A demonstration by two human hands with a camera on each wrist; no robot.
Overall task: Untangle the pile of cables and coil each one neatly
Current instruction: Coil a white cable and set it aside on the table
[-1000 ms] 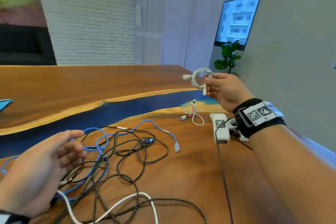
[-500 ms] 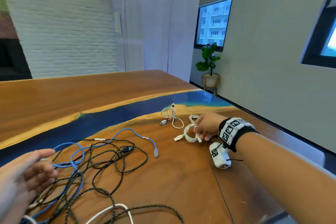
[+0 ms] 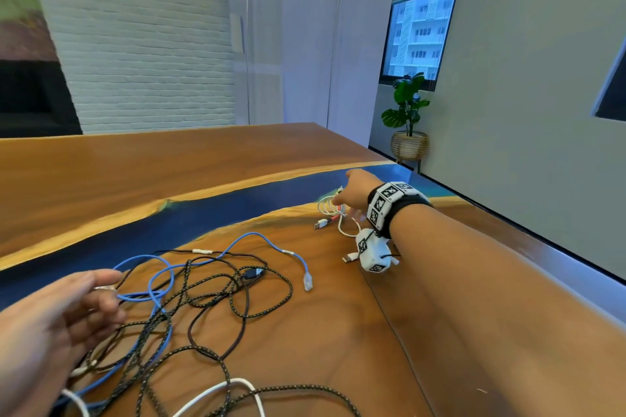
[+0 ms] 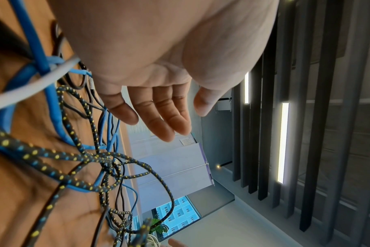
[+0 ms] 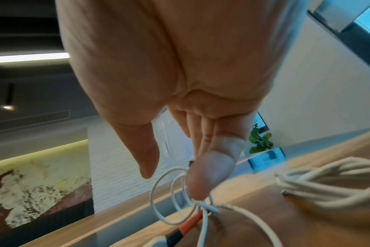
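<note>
A tangle of cables (image 3: 216,301) lies on the wooden table (image 3: 338,332): a blue cable (image 3: 162,281), a black braided cable (image 3: 237,310) and a white cable (image 3: 237,386). My left hand (image 3: 101,294) hovers open at the tangle's left edge, its straight fingers (image 4: 169,123) holding nothing. My right hand (image 3: 352,189) reaches far right, open, one fingertip (image 5: 203,180) touching the loops of a small white-and-red cable (image 3: 328,208) (image 5: 175,197). A coiled white cable (image 5: 327,182) lies free beside that hand. In the head view only its USB plug (image 3: 348,258) shows under my wrist.
A blue resin strip (image 3: 203,220) crosses the table behind the cables. The table's right edge (image 3: 508,234) runs close to a grey wall. A potted plant (image 3: 408,112) stands on the floor past the far corner. The wrist camera (image 3: 372,252) hangs below my right wrist.
My right hand lowered the coiled white cable to the table, let it go and moved on to the white-and-red cable. The left hand stayed open over the tangle.
</note>
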